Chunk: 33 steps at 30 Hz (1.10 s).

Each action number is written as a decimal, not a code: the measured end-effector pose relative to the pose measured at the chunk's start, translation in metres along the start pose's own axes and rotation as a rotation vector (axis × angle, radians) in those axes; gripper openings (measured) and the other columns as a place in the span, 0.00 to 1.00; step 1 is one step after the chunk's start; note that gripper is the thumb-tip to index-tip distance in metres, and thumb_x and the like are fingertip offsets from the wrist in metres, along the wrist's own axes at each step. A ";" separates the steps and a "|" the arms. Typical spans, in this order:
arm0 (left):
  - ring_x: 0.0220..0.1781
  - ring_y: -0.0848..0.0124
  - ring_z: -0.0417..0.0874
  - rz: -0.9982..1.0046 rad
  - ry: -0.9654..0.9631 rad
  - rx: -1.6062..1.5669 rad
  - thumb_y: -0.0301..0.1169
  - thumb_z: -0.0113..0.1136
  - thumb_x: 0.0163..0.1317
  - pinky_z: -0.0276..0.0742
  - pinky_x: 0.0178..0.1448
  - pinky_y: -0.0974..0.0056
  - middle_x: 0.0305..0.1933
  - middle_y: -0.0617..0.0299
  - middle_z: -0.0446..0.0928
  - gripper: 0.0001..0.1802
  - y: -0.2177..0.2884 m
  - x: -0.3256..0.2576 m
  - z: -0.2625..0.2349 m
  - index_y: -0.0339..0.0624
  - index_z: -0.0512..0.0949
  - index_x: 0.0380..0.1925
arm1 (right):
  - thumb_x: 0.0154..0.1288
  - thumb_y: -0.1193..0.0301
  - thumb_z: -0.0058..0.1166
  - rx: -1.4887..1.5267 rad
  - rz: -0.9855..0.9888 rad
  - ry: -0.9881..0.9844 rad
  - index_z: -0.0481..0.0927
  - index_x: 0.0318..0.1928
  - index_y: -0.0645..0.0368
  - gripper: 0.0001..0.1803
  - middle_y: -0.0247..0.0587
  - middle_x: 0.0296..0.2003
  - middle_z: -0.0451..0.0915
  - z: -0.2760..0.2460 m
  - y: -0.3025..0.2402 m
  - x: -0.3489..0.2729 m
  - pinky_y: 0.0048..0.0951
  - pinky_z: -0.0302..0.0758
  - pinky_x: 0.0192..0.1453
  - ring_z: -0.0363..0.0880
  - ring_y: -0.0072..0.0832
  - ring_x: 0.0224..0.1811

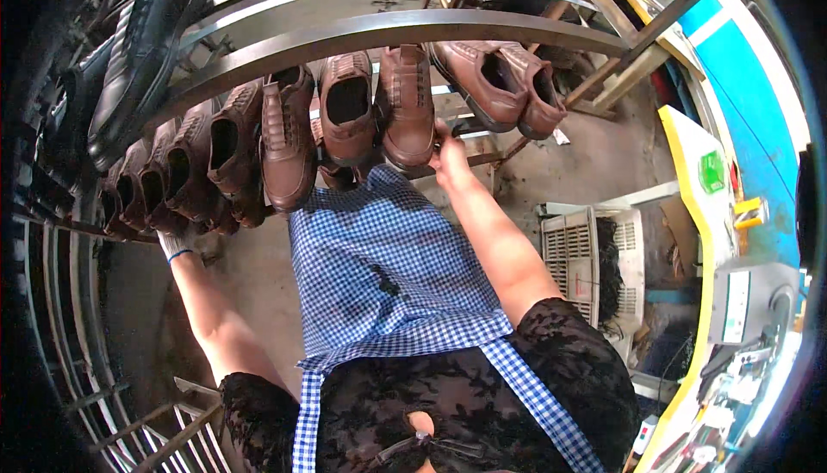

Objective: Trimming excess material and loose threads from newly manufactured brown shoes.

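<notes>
Both left hand [173, 244] and right hand [450, 159] seemingly arrange brown shoes [409, 130], fingers too hidden to tell if closed; next likely needs steady support.

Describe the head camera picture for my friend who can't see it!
Brown shoes line a metal rack; the right hand is beside one, and the white-gloved left hand is mostly hidden by others. Below is a blue checked apron, and black shoes are at the upper left.

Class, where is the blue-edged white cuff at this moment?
In the head view, the blue-edged white cuff is left of centre, at the wrist of the left hand, just below the brown shoes.
</notes>
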<state>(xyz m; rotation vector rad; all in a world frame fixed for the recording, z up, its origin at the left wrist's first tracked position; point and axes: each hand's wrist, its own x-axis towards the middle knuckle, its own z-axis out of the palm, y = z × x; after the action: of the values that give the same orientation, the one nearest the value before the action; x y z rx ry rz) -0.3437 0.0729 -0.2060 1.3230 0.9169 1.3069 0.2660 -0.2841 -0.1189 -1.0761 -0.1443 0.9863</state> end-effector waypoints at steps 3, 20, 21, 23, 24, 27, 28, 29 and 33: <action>0.49 0.58 0.79 -0.025 0.080 -0.098 0.48 0.50 0.61 0.75 0.45 0.50 0.52 0.56 0.75 0.28 0.040 -0.037 0.008 0.44 0.67 0.58 | 0.67 0.59 0.50 -0.017 0.019 0.025 0.74 0.26 0.52 0.14 0.26 0.14 0.65 0.024 0.007 -0.001 0.23 0.48 0.11 0.56 0.16 0.09; 0.42 0.69 0.77 -0.023 0.375 -0.111 0.40 0.48 0.66 0.72 0.50 0.63 0.42 0.56 0.77 0.20 0.232 -0.223 0.290 0.34 0.72 0.49 | 0.61 0.56 0.59 -0.158 0.121 -0.165 0.76 0.29 0.53 0.14 0.24 0.10 0.60 0.135 0.072 -0.016 0.23 0.45 0.11 0.51 0.16 0.07; 0.44 0.69 0.77 -0.106 0.185 -0.107 0.39 0.50 0.66 0.73 0.51 0.63 0.43 0.56 0.77 0.21 0.250 -0.227 0.337 0.33 0.72 0.50 | 0.61 0.56 0.59 -0.128 0.066 -0.179 0.77 0.29 0.53 0.14 0.23 0.10 0.60 0.140 0.071 -0.018 0.22 0.45 0.11 0.51 0.16 0.07; 0.49 0.67 0.77 -0.114 -0.090 0.113 0.36 0.55 0.63 0.73 0.55 0.61 0.48 0.55 0.76 0.23 0.275 -0.231 0.394 0.34 0.69 0.54 | 0.62 0.57 0.58 -0.078 0.122 -0.207 0.77 0.30 0.56 0.15 0.24 0.13 0.65 0.153 0.096 -0.012 0.23 0.46 0.11 0.54 0.16 0.08; 0.51 0.65 0.77 -0.012 -0.198 0.135 0.35 0.58 0.61 0.72 0.56 0.60 0.51 0.54 0.75 0.24 0.265 -0.223 0.413 0.36 0.68 0.56 | 0.62 0.57 0.58 -0.078 0.136 -0.219 0.77 0.30 0.56 0.15 0.24 0.13 0.65 0.154 0.098 -0.014 0.23 0.46 0.11 0.54 0.16 0.08; 0.54 0.57 0.76 0.463 -0.347 0.625 0.35 0.61 0.56 0.70 0.60 0.57 0.55 0.51 0.73 0.30 0.249 -0.171 0.465 0.39 0.67 0.58 | 0.71 0.65 0.41 0.036 0.295 -0.359 0.74 0.49 0.63 0.16 0.39 0.38 0.80 0.151 0.087 -0.028 0.28 0.76 0.46 0.79 0.28 0.38; 0.52 0.56 0.77 0.593 -0.303 0.733 0.37 0.61 0.54 0.70 0.60 0.57 0.53 0.52 0.74 0.28 0.237 -0.153 0.478 0.39 0.70 0.55 | 0.69 0.62 0.43 -0.162 0.201 -0.386 0.76 0.44 0.61 0.16 0.36 0.31 0.80 0.141 0.084 -0.039 0.27 0.67 0.32 0.71 0.22 0.26; 0.50 0.55 0.77 0.724 -0.249 0.844 0.40 0.62 0.53 0.70 0.59 0.57 0.51 0.53 0.75 0.26 0.224 -0.136 0.482 0.40 0.73 0.51 | 0.67 0.59 0.45 -0.360 0.105 -0.420 0.78 0.39 0.60 0.17 0.33 0.25 0.80 0.131 0.082 -0.049 0.26 0.59 0.18 0.63 0.16 0.15; 0.48 0.52 0.76 0.379 -0.568 1.148 0.50 0.54 0.58 0.69 0.56 0.55 0.43 0.49 0.77 0.25 0.214 -0.112 0.480 0.38 0.80 0.39 | 0.70 0.55 0.41 -0.313 0.194 -0.463 0.79 0.42 0.60 0.21 0.41 0.27 0.82 0.081 0.061 -0.063 0.17 0.56 0.18 0.57 0.14 0.12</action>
<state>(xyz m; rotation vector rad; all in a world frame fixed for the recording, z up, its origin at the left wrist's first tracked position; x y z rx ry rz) 0.0865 -0.1467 0.0302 2.6766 1.0483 0.4932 0.1485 -0.2696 -0.1040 -1.1424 -0.5967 1.4126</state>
